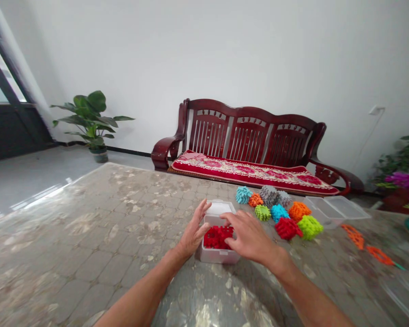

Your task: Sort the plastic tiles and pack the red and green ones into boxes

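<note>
A small clear plastic box (216, 255) stands on the table in front of me, with red toothed pieces (215, 237) inside it. My left hand (195, 230) rests against the box's left side, fingers stretched out. My right hand (248, 235) lies over the box's right part, fingers spread and reaching across the red pieces. A white lid (220, 208) lies just behind the box.
Several piles of toothed pieces, teal (243, 195), orange (299, 210), grey (269, 195), green (309, 226) and red (287, 228), lie to the right. Empty clear boxes (330, 210) stand beyond them. Orange strips (354, 235) lie further right. A wooden bench (248, 147) and plants (92, 121) stand behind the table (88, 245).
</note>
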`<state>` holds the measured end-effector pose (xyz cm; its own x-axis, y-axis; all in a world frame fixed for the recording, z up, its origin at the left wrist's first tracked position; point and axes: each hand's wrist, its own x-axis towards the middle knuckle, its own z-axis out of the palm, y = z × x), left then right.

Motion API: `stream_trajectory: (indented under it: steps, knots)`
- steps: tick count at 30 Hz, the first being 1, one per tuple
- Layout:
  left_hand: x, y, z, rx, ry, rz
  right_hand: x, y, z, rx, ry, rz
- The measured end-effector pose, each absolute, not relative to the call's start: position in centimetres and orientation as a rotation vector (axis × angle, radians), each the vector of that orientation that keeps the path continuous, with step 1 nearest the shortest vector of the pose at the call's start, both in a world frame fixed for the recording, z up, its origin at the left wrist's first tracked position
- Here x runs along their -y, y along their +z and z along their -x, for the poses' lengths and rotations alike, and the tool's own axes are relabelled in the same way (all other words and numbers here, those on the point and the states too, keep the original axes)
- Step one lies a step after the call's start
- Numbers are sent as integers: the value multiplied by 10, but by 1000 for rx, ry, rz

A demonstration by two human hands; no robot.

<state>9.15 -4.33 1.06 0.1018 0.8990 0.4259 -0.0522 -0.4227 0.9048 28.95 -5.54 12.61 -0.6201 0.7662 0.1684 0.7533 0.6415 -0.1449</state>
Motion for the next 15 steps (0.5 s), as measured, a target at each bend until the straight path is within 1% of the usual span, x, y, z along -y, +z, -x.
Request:
stream_trajectory:
  steps: [4,7,11,15]
  knots:
    - [43,11,-92,-861,1442,-1561,48,112,-283,2694,-3,1199]
    - [42,9,-92,-854,1448,-1565,48,108,-287,2634,46,1195]
    - [42,8,-91,-850,1442,-1553,50,105,-306,2412,163,1268]
    - [42,9,-92,-880,1461,-1545,42,96,-353,2053,252,1381]
